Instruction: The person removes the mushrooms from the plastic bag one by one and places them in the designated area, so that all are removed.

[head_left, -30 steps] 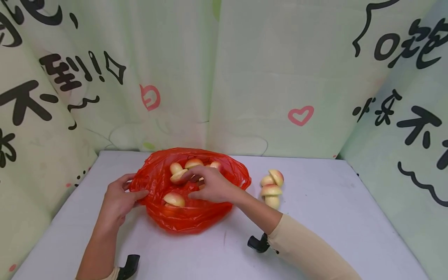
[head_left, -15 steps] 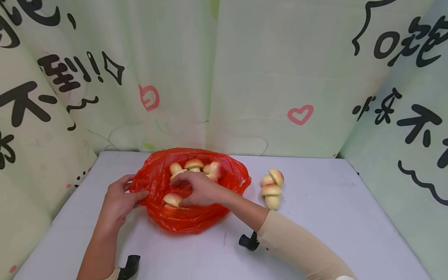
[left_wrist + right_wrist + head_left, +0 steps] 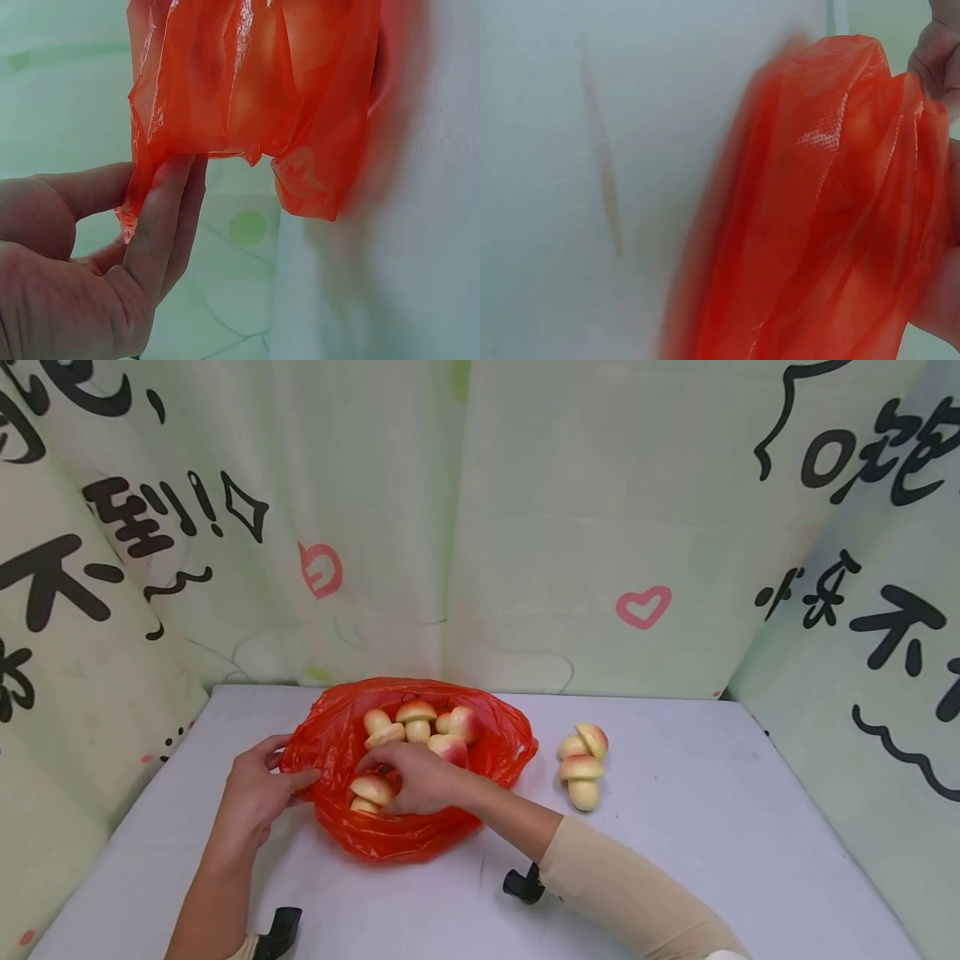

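A red plastic bag sits on the table with its mouth spread wide, holding several toy mushrooms, pale with pinkish caps. My left hand pinches the bag's left rim between thumb and fingers; the left wrist view shows the film caught there. Inside the bag, my right hand grips a mushroom near the front, thumb at its right side and fingers behind it. Other mushrooms, such as an upright one, lie towards the bag's back. In the right wrist view the bag hides most of the right hand.
Two more mushrooms stand on the table right of the bag, one in front of the other. The white table meets printed curtains behind and at both sides.
My right hand has moved left and towards me, from above the bag's middle to the front mushroom, which now shows more of its stem. The left hand stays on the rim.
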The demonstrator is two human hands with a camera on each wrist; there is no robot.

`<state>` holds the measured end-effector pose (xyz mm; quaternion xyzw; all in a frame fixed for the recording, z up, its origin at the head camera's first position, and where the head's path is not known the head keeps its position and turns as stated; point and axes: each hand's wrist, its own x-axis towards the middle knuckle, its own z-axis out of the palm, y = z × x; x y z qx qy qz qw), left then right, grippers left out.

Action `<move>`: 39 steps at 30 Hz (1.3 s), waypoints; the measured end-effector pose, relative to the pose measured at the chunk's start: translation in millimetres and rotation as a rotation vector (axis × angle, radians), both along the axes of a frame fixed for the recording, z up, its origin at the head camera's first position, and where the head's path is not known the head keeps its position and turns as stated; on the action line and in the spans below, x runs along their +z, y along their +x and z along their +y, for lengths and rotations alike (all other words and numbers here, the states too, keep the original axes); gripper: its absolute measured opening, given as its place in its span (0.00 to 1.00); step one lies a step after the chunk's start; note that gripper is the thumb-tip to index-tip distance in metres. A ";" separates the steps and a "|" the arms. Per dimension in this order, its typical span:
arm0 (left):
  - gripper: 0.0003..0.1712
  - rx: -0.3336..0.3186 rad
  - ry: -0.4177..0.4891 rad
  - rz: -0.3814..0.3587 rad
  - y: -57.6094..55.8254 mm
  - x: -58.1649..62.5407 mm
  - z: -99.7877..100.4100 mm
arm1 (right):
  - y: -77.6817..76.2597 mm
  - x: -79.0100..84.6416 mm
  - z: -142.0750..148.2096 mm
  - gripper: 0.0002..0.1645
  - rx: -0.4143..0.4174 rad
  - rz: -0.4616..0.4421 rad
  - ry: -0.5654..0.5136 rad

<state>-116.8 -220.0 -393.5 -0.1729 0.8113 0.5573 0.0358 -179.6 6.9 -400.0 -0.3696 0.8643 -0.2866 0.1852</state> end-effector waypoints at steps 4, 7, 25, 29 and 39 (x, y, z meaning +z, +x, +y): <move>0.42 -0.004 0.001 0.000 -0.9 0.2 -0.3 | 0.8 -3.1 -0.7 0.31 0.004 0.020 0.010; 0.42 -0.007 -0.001 -0.002 -1.3 -0.3 -0.6 | 1.4 -5.3 -1.4 0.31 0.009 0.045 0.010; 0.44 -0.010 0.001 -0.006 -2.1 -1.8 0.0 | 4.1 -17.7 -7.4 0.30 0.003 0.164 -0.018; 0.44 -0.009 0.002 -0.002 -2.0 -2.1 -0.2 | 6.4 -19.1 -9.4 0.30 -0.012 0.167 -0.031; 0.43 -0.007 0.001 -0.002 -1.6 -2.0 -0.3 | 9.7 -21.3 -11.3 0.32 -0.023 0.184 -0.036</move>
